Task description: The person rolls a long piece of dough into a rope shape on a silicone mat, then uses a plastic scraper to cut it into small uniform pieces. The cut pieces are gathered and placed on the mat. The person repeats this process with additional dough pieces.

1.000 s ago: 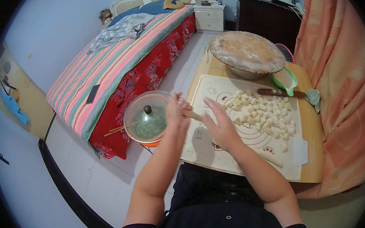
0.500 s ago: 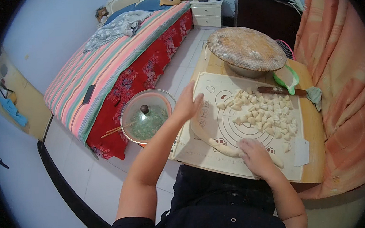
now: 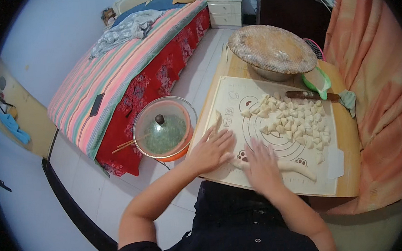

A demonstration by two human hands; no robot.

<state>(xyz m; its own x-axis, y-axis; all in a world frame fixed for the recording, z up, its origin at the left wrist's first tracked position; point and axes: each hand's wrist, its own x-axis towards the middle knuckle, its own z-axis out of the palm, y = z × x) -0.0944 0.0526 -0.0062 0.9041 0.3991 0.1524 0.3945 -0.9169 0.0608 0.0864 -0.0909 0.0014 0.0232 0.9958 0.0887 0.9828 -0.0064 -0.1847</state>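
Observation:
A long rope of pale dough (image 3: 297,167) lies along the near side of a cream printed kneading mat (image 3: 217,95). My left hand (image 3: 211,151) rests flat over its left part, fingers stretched out. The dough's left end shows beyond those fingertips. My right hand (image 3: 262,167) lies palm down on the rope's middle, its extended fingers slightly blurred. Between the two hands a short stretch of dough is visible. Many small cut dough pieces (image 3: 298,121) are spread over the mat's right half. Behind them lies a knife (image 3: 311,95) with a dark brown blade or handle.
A round floury board (image 3: 272,48) covers a bowl at the table's back. Beside it sits a green scoop (image 3: 318,82). A glass-lidded basin (image 3: 164,132) with green filling and chopsticks stands left of the table. Farther left is a striped bed (image 3: 113,71); an orange curtain (image 3: 371,90) hangs right.
My left hand has come down and nearer from the mat's left edge onto the dough. My right hand has shifted left along the rope. The dough has been laid straighter.

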